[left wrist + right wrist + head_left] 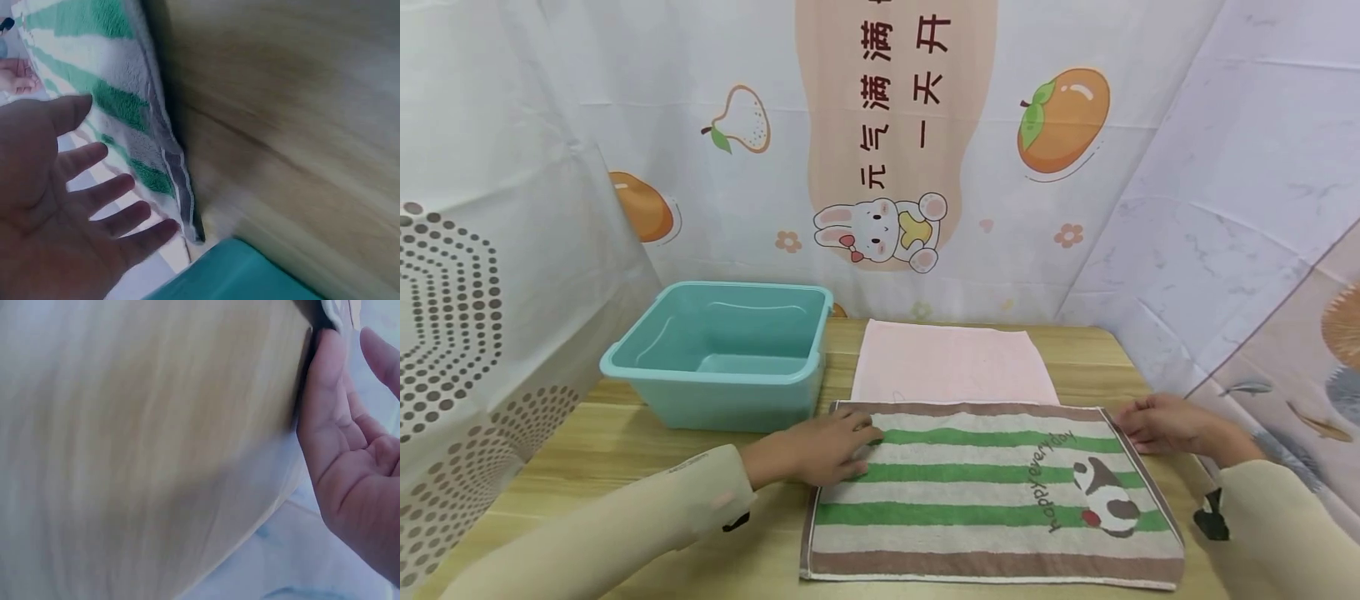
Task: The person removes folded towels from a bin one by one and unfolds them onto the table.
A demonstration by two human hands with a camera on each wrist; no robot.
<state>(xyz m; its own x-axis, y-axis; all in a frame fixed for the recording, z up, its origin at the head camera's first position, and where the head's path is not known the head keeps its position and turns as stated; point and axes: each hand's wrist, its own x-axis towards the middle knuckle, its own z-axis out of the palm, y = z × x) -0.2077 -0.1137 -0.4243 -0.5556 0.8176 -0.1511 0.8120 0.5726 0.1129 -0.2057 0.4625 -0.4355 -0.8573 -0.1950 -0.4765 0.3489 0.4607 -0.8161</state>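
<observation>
A striped towel (970,492) in green, white and brown, with a panda picture and lettering, lies spread flat on the table. My left hand (823,446) is over its left edge, and the left wrist view has that hand's fingers (106,194) spread and only slightly bent, nothing held. On the far side, my right hand (1168,425) is at the towel's upper right edge. The right wrist view shows the right hand (356,444) low beside the tabletop, its fingers loosely bent and a bit of the towel's edge near the fingertips.
A teal plastic basin (737,404) stands at the back left of the wooden table (700,533). Behind the striped towel lies a pale pink cloth (951,362), partly covered by it. Printed curtains (700,208) hang around the table's back and sides.
</observation>
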